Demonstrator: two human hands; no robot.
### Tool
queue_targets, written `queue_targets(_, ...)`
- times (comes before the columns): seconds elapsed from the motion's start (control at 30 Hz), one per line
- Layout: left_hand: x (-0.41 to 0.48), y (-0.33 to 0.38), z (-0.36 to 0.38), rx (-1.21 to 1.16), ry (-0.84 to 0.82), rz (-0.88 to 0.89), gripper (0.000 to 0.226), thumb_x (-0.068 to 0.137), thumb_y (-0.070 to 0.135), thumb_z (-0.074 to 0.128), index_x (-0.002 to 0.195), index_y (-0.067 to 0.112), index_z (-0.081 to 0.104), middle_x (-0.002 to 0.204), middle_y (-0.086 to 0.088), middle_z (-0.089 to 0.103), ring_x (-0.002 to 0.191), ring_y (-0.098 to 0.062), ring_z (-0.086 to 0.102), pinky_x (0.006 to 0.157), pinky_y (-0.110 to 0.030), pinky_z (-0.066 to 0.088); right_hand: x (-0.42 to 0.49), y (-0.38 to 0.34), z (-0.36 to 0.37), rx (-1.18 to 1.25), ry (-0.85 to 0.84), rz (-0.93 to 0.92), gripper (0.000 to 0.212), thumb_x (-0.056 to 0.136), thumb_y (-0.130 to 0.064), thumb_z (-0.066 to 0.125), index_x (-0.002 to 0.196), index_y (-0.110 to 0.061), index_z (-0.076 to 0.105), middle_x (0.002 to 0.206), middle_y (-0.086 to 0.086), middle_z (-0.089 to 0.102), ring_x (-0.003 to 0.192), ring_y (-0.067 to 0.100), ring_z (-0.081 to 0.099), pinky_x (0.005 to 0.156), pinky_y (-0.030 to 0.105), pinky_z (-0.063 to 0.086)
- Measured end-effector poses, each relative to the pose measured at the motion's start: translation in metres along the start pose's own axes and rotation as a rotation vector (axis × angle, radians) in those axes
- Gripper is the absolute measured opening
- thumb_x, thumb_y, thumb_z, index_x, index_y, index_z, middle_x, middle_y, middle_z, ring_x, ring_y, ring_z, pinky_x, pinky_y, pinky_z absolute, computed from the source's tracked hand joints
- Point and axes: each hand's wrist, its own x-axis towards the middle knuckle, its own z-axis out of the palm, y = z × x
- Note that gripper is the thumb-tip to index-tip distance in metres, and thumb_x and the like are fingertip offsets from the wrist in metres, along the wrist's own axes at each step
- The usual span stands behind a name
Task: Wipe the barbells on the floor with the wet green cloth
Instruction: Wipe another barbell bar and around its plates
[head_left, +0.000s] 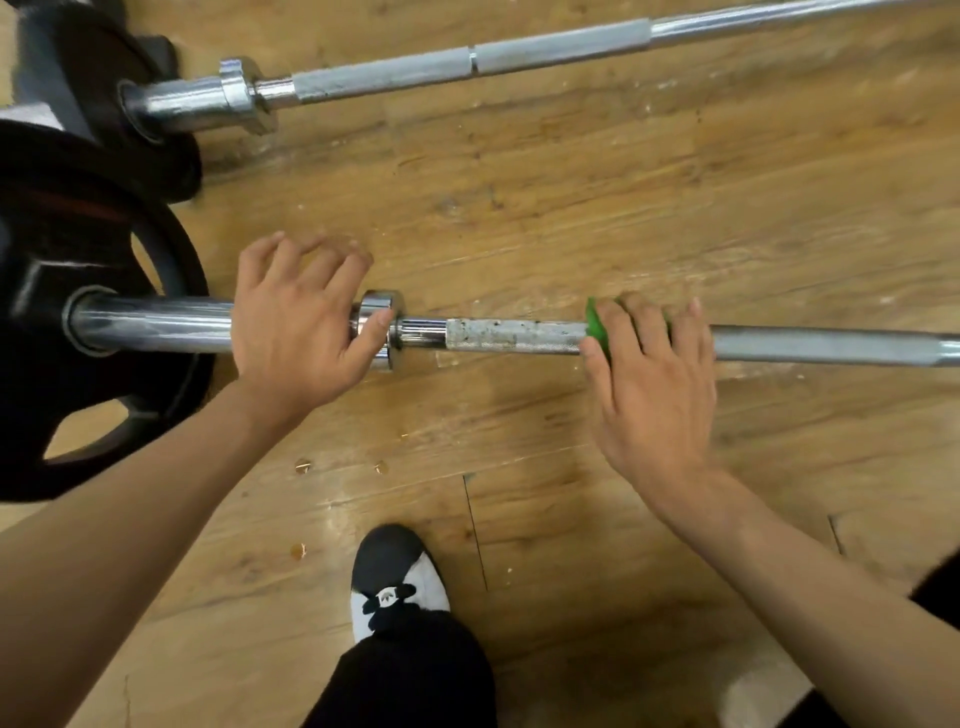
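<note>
**Cloth wrapped on the near barbell, other hand bracing the sleeve**

Nearest the camera, on the person's side of the near barbell (514, 336), a black and white shoe (397, 577) stands on the wooden floor (571, 208) below a black trouser leg (415, 675). Small shiny spots dot the boards between the shoe and the bar.

The near barbell lies flat on the floor, running left to right. Its grip section just right of the collar (379, 327) is dull grey, knurled and flecked with dark marks, while further right the shaft looks cleaner and more even. The right hand (654, 384) is draped over this shaft with its fingers curled round the green cloth (596, 325), clasping it against the bar. Only a bright green edge shows at the hand's left side. The left hand (301, 327) lies palm down on the shiny chrome sleeve (156, 325), fingers spread and loose, grasping nothing, its thumb touching the collar. At the bar's left end sits a black weight plate (78, 338) with cut-out openings.

Beyond the near barbell, across a stretch of scuffed floor, a second barbell (467, 65) lies roughly parallel to it, with its own collar and grey knurling. Its left end passes into another black plate (104, 78).
</note>
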Motion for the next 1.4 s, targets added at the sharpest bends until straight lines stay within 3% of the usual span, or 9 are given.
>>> queue_targets(0.1,-0.016,0.006,-0.001,0.005,0.04,-0.012,0.071,0.103,0.061,0.02,0.127,0.01,0.063,0.121,-0.01,0.071,0.126,-0.036,0.057,0.108,-0.052,0.034,-0.005,-0.052,0.006,0.084,0.009,0.053,0.053,0.111,-0.042,0.026,0.125,-0.009,0.065,0.125,0.013,0.065,0.116,0.04,0.052,0.12,0.052,0.026)
queue_targets(0.27,-0.041,0.015,-0.008,0.014,0.004,-0.014,0.08,0.102,0.063,0.013,0.138,0.01,0.061,0.135,-0.009,0.067,0.135,-0.034,0.053,0.114,-0.053,0.031,-0.017,-0.139,0.012,0.175,-0.051,-0.225,0.048,0.107,-0.038,0.032,0.133,-0.01,0.061,0.13,0.01,0.062,0.12,0.033,0.054,0.119,0.046,0.03)
queue_targets(0.4,-0.062,0.021,-0.012,0.006,-0.02,0.029,0.077,0.103,0.061,0.016,0.147,0.012,0.055,0.144,-0.009,0.063,0.14,-0.032,0.051,0.119,-0.053,0.029,-0.032,-0.1,-0.001,0.174,-0.151,-0.408,0.056,0.11,-0.045,0.024,0.146,-0.013,0.054,0.139,0.008,0.059,0.119,0.03,0.051,0.112,0.043,0.032)
queue_targets(0.63,-0.101,0.034,-0.015,-0.016,0.091,0.055,0.073,0.102,0.058,0.021,0.156,0.017,0.048,0.151,-0.009,0.058,0.144,-0.029,0.05,0.115,-0.051,0.036,-0.075,0.054,-0.034,-0.064,-0.222,-0.342,0.067,0.108,-0.053,0.021,0.148,-0.007,0.05,0.138,0.018,0.056,0.113,0.041,0.052,0.106,0.052,0.036)
queue_targets(0.8,-0.127,0.041,-0.014,-0.022,0.138,0.038,0.074,0.102,0.061,0.021,0.152,0.018,0.054,0.148,-0.01,0.06,0.139,-0.031,0.054,0.112,-0.05,0.038,-0.104,-0.011,-0.025,0.052,-0.203,-0.18,0.072,0.108,-0.052,0.013,0.138,-0.003,0.057,0.135,0.02,0.059,0.116,0.041,0.05,0.102,0.053,0.037)
queue_targets(0.93,-0.143,0.046,-0.022,-0.032,0.091,0.057,0.074,0.102,0.061,0.022,0.153,0.017,0.053,0.151,-0.011,0.057,0.141,-0.031,0.052,0.113,-0.05,0.037,-0.099,-0.1,-0.017,0.202,-0.234,-0.328,0.069,0.109,-0.049,0.011,0.133,-0.01,0.062,0.13,0.01,0.064,0.111,0.033,0.055,0.101,0.045,0.039)
queue_targets(1.07,-0.156,0.05,-0.026,-0.034,0.069,0.066,0.074,0.101,0.06,0.024,0.152,0.016,0.053,0.151,-0.012,0.057,0.141,-0.032,0.053,0.113,-0.051,0.038,-0.102,-0.086,-0.023,0.238,-0.324,-0.437,0.06,0.11,-0.047,0.016,0.138,-0.016,0.059,0.133,0.003,0.064,0.113,0.028,0.056,0.103,0.042,0.037)
queue_targets(1.23,-0.165,0.054,-0.023,-0.041,0.116,0.083,0.074,0.101,0.06,0.023,0.153,0.016,0.052,0.15,-0.011,0.058,0.137,-0.032,0.057,0.105,-0.05,0.044,-0.125,0.008,-0.038,0.162,-0.274,-0.174,0.065,0.108,-0.054,0.013,0.126,-0.016,0.063,0.122,0.007,0.064,0.105,0.034,0.053,0.099,0.048,0.039)
queue_targets(1.4,-0.168,0.054,-0.026,-0.06,0.141,0.089,0.074,0.101,0.059,0.025,0.151,0.013,0.054,0.15,-0.013,0.058,0.133,-0.034,0.06,0.098,-0.05,0.048,-0.133,-0.054,-0.033,0.159,-0.222,0.042,0.055,0.106,-0.045,0.023,0.113,-0.012,0.067,0.114,0.01,0.066,0.108,0.036,0.051,0.105,0.051,0.036)
